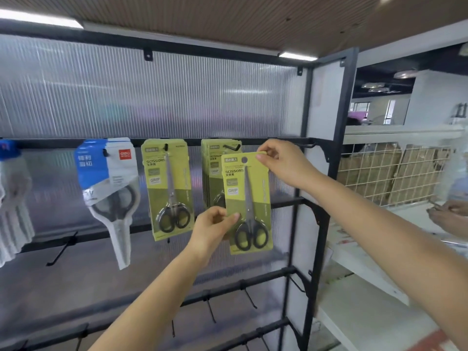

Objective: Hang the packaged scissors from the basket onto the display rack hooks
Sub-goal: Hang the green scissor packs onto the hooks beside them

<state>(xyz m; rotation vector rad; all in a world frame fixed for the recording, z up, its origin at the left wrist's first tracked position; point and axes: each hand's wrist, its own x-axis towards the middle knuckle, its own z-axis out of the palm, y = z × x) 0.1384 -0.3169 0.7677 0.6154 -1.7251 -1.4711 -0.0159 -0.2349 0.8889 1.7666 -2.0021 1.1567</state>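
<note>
A green scissors pack (248, 201) is held just right of the loaded hook (231, 147), pinched by the right hand (281, 163) at top, the left hand (215, 226) below. If tilted, its hole could miss the hook.

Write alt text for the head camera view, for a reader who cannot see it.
Two hands hold a green packaged scissors card up to a black display rack: the right hand pinches its top corner, the left hand grips its lower left edge. Its hang hole is not yet on a hook. More packaged scissors hang to the left.
</note>
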